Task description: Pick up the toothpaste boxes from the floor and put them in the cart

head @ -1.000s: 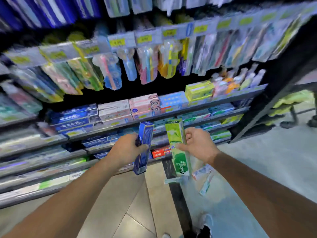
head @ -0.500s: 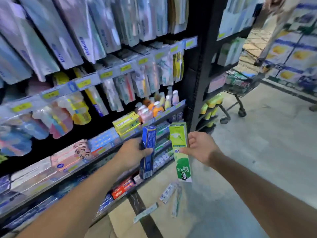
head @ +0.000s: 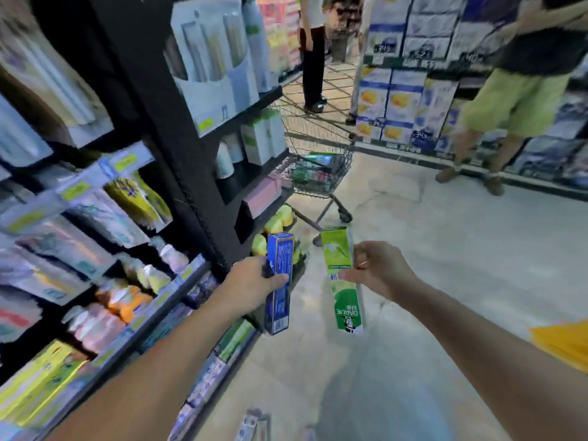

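Swinging away from the shelves, the view now shows the cart (head: 318, 154) straight ahead, well beyond both upright boxes: the left hand (head: 251, 281) grips a blue box (head: 279, 281), the right hand (head: 375, 268) pinches a green box (head: 342, 281).

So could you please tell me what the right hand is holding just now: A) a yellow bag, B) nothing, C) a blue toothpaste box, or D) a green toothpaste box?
D: the right hand pinches the green toothpaste box, while the left hand grips the blue one.
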A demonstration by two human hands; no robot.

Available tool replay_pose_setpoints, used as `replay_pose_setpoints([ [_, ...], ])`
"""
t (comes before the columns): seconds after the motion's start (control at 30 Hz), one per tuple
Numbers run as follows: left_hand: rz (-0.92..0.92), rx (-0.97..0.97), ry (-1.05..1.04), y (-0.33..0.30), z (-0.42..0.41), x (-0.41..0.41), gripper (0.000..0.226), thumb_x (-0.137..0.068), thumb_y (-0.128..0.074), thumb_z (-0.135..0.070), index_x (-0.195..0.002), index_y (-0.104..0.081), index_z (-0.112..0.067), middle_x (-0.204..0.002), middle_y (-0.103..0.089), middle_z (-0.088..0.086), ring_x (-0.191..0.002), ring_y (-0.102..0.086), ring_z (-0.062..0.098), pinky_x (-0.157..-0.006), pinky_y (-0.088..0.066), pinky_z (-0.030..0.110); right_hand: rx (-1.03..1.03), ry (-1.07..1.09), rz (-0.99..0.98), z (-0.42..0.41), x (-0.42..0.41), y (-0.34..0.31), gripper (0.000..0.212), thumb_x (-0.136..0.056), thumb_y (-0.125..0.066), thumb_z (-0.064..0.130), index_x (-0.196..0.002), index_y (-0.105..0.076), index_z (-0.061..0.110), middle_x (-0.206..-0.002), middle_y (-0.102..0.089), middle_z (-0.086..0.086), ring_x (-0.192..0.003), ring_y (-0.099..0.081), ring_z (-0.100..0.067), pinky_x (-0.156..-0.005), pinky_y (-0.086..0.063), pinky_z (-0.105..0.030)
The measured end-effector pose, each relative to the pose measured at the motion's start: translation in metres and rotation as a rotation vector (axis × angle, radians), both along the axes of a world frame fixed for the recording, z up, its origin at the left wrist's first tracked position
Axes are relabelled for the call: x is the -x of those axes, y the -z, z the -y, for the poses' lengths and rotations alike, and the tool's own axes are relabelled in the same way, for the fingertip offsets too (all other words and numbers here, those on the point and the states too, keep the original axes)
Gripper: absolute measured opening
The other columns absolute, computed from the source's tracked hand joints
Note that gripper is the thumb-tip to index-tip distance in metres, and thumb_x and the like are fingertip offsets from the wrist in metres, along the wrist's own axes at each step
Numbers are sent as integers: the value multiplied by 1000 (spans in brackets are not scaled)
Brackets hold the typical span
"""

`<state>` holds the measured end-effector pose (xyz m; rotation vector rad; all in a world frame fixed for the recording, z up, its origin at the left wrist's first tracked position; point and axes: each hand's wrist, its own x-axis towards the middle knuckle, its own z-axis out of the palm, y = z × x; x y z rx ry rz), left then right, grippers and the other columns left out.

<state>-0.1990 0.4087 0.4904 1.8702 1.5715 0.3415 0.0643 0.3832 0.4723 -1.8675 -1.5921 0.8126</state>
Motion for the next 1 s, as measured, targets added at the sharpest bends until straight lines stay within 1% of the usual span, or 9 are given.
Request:
replay_pose_setpoints([
  [0.13,83,51,28,17,-89,-47,11,-86,-71,-37,-80,-65,-30,-65,-67,-21,-59,-61,-9,-54,-40,13,4,13,34,-69,-41,9,33,-63,-86,37,-68,-64,14,-71,-66,-2,-70,-61,-21,-68,-50,-35],
  [0.3,189,96,54,19,-209,-102,6,-87,-71,-29,-88,-65,-29,-83,-71,-13,-77,-66,7,-69,-50,28,16,82,25,-164,-91,-9,33,-62,-85,37,-84,-74,15,-80,-73,0,-78,-67,-19,-73,-55,-38],
  [0.43,183,109,142,4,-296,-154,11,-88,-69,-31,-97,-67,-24,-88,-70,-12,-80,-66,8,-66,-49,25,16,147,18,-231,-137,-25,28,-64,-86,30,-85,-74,16,-79,-73,4,-76,-68,-13,-73,-56,-37],
  [0.5,195,115,160,-1,-333,-182,9,-89,-68,-32,-97,-66,-28,-86,-69,-18,-72,-63,-2,-54,-46,22,7,187,-3,-260,-160,-29,25,-65,-87,26,-85,-75,17,-79,-74,7,-73,-68,-7,-73,-57,-35],
  [0.57,214,136,178,-2,-366,-210,6,-89,-69,-30,-93,-65,-32,-83,-68,-18,-68,-63,0,-48,-46,19,9,205,-7,-288,-184,-30,25,-65,-87,28,-86,-74,19,-78,-74,10,-70,-67,-2,-72,-57,-33],
  [0.67,237,201,187,3,-416,-252,3,-90,-69,-27,-92,-67,-27,-86,-73,-6,-77,-68,17,-65,-55,30,7,196,-34,-336,-223,-27,25,-66,-87,28,-86,-74,21,-78,-74,12,-71,-68,-1,-73,-58,-34],
  [0.73,224,213,188,12,-452,-281,5,-90,-70,-28,-94,-68,-27,-87,-73,-10,-83,-69,15,-74,-56,33,3,189,-71,-373,-252,-20,24,-66,-87,27,-87,-75,23,-79,-74,13,-73,-69,-2,-75,-58,-35],
  [0.87,215,259,131,25,-517,-333,11,-91,-67,-30,-102,-67,-28,-83,-73,-15,-76,-67,2,-58,-49,19,17,137,-137,-452,-310,-5,26,-67,-88,22,-89,-75,22,-82,-75,11,-75,-70,-4,-76,-59,-37],
  [1.0,173,268,42,23,-573,-370,19,-91,-67,-33,-109,-67,-26,-96,-72,-11,-88,-66,9,-70,-51,27,75,42,-127,-537,-352,4,29,-66,-89,23,-92,-75,18,-83,-75,8,-75,-70,-5,-75,-59,-34],
])
